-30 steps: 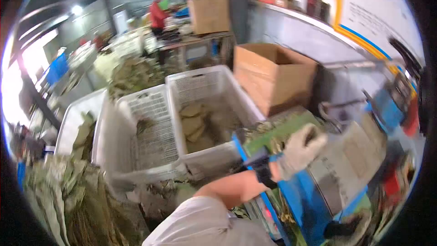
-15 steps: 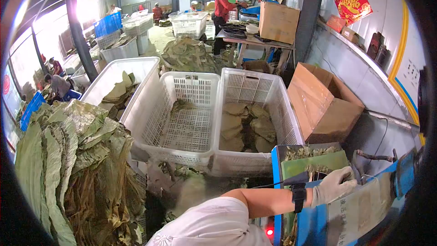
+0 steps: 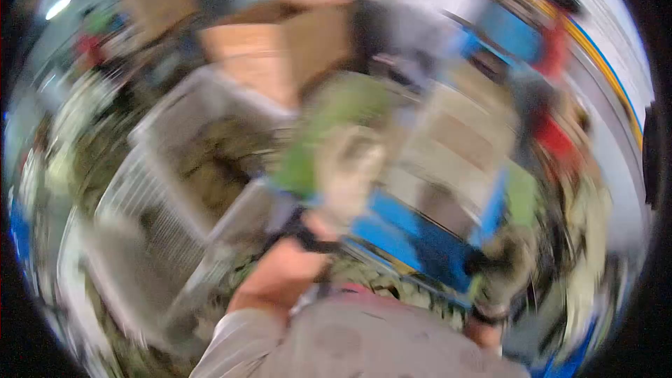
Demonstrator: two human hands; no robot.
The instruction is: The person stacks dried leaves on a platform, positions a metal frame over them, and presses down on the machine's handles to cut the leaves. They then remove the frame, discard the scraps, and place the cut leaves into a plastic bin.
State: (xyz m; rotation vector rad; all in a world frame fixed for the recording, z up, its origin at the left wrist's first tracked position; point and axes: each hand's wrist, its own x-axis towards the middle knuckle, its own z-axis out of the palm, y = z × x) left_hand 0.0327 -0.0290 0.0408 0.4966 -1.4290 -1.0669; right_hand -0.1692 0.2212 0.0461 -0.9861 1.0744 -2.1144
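The whole view is smeared by motion. My left hand, in a pale glove with a black band at the wrist, is over the near edge of a green board on the left side of a blue machine with a pale top. Whether it touches the board is too blurred to tell. On the machine's other side, my right hand appears as a gloved blur beside a second green board. Its fingers, and anything in them, cannot be made out.
To the left are a white crate with brownish-green leaves inside and another white crate. Behind them stands a cardboard box. A person in red is far left. Pale leaf-like material hangs at right.
The view has swung right, toward the machine, so crates and box now lie further left. My left hand has moved from the machine's top to near the green board. My right hand has come into view.
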